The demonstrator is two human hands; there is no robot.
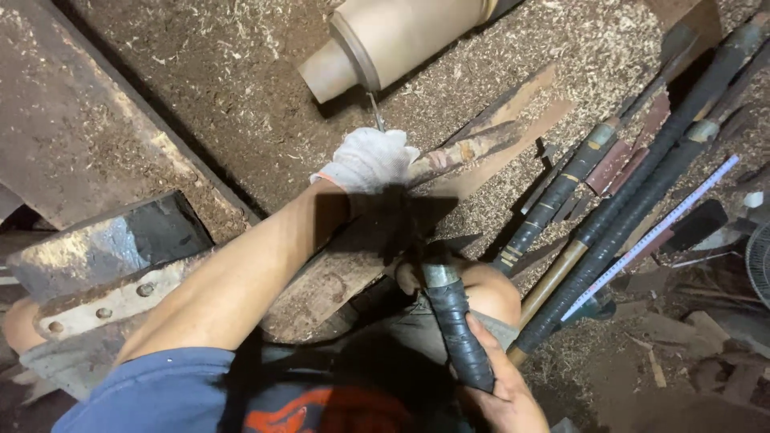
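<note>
Near the camera, right hand (501,397) fingers are clamping the taped chisel handle (457,333), its long axis running far toward the wood cylinder (385,36), gloved left hand (369,160) gripping the blade.

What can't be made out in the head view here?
- Tool tip: too thin to tell whether it touches the turned workpiece.
- Middle of the tool: lost in dark shadow below the gloved left hand.
- Right hand: partly cut off by the bottom edge, holding the black-taped handle.
- Workpiece: its far end is cut off by the top edge.
- Measuring strip: marks too small to read.
</note>
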